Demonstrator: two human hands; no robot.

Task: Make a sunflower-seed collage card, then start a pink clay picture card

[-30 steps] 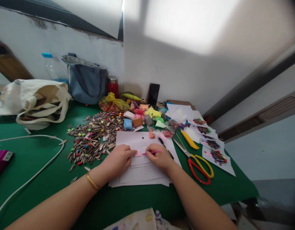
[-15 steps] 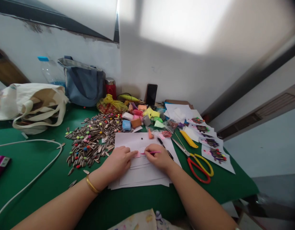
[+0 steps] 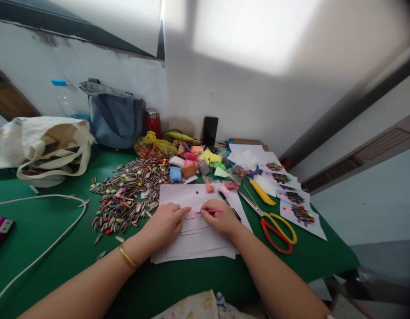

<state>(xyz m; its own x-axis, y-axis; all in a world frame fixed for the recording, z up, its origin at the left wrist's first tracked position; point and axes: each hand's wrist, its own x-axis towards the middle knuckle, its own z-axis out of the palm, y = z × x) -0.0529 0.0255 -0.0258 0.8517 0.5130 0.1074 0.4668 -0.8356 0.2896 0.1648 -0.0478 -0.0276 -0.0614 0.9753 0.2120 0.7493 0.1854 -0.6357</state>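
Note:
My left hand rests on a stack of white paper, index finger stretched toward a small flat pink piece, which looks like clay. That fingertip sits at the upper left edge of the piece; whether it touches I cannot tell. Pinched in my right hand is a thin pink pointed tool, its tip low over the paper just right of the pink piece. Faint drawn lines show between the hands. A black pen lies beyond my right hand, and a small black dot is near the sheet's top.
Left of the paper spreads a pile of sunflower seeds with coloured beads. Clay packs lie behind. Scissors, a yellow cutter and decorated cards are at right. A white cable and bags occupy the left.
My left index finger has drawn back slightly up and left, so more of the pink piece shows. My right hand and the pink tool have hardly moved.

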